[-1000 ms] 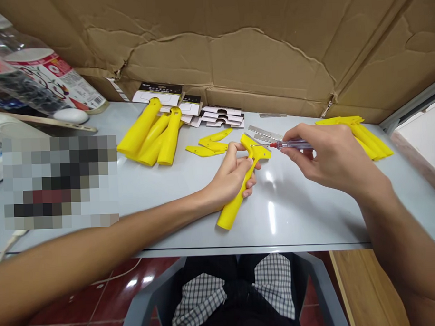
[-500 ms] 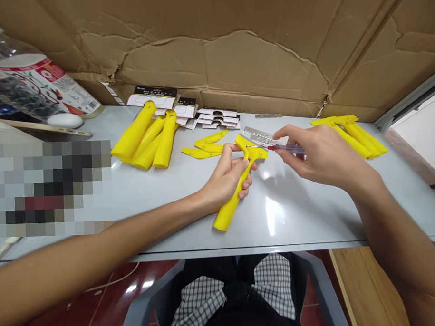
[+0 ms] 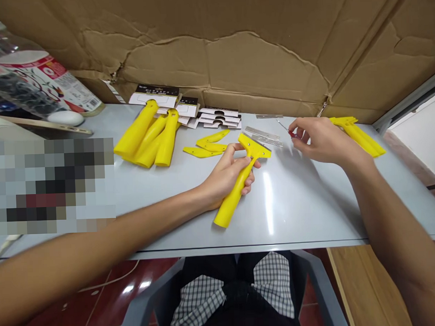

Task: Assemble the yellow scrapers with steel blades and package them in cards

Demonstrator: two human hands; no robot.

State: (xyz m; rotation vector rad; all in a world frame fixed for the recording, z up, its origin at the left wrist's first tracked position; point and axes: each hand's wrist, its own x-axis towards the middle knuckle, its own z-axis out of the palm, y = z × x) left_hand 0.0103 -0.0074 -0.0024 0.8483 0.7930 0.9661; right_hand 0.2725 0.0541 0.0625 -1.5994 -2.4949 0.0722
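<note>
A yellow scraper lies slantwise in my left hand, whose fingers wrap round its neck just below the wide head. A thin strip of metal blade shows along the head's upper edge, and small screws sit in its face. My right hand is closed on a screwdriver, apart from the scraper, with the metal shaft pointing up and left. Beyond the scraper head lie loose metal blades. Several flat yellow plates with small holes rest left of the head.
Yellow handles are piled at the back left by black-and-white card packaging. More yellow scraper bodies lie at the right. A large labelled bottle and white mouse stand at far left. Cardboard walls the back.
My right hand has drawn the screwdriver away from the scraper head, to the right and slightly back. My left hand keeps the scraper almost in the same place.
</note>
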